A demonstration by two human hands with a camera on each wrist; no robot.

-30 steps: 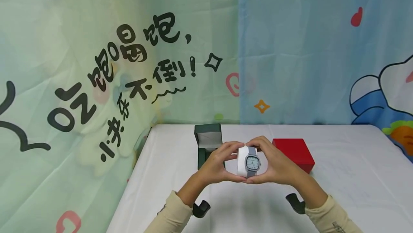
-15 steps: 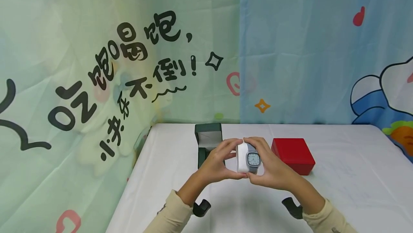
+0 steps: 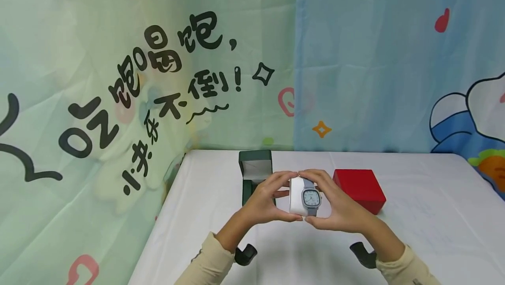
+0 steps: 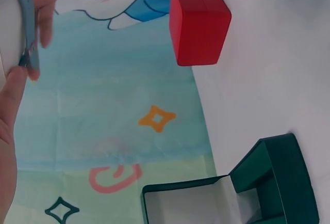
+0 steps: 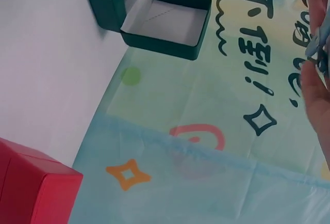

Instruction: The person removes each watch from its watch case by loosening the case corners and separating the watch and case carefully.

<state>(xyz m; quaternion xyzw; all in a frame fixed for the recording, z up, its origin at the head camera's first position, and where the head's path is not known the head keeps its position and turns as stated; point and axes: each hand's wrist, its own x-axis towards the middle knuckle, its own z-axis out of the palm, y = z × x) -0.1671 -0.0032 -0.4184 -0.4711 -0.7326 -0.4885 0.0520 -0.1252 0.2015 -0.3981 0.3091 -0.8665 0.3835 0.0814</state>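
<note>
A square-faced wristwatch (image 3: 311,197) with a grey-blue strap is wrapped round a white watch cushion (image 3: 296,199), held up above the table in the head view. My left hand (image 3: 262,204) grips the cushion's left side, fingertips at its top and thumb below. From the other side my right hand (image 3: 343,208) holds the watch, fingers at the top of the strap and thumb at its lower end. At its edge, the left wrist view shows the strap (image 4: 28,22) and part of the white cushion (image 4: 10,33). Only a sliver of strap (image 5: 320,41) shows in the right wrist view.
Behind my left hand a dark green watch box (image 3: 256,166) stands with its lid up, its base partly hidden. A red box (image 3: 360,188) sits behind my right hand. White cloth (image 3: 221,175) covers the table, and printed curtains (image 3: 355,79) hang behind it.
The watch turned slightly to the right and rose a little, then came back to face the camera. My right hand moved in closer, then shifted slightly outward. The boxes stayed put.
</note>
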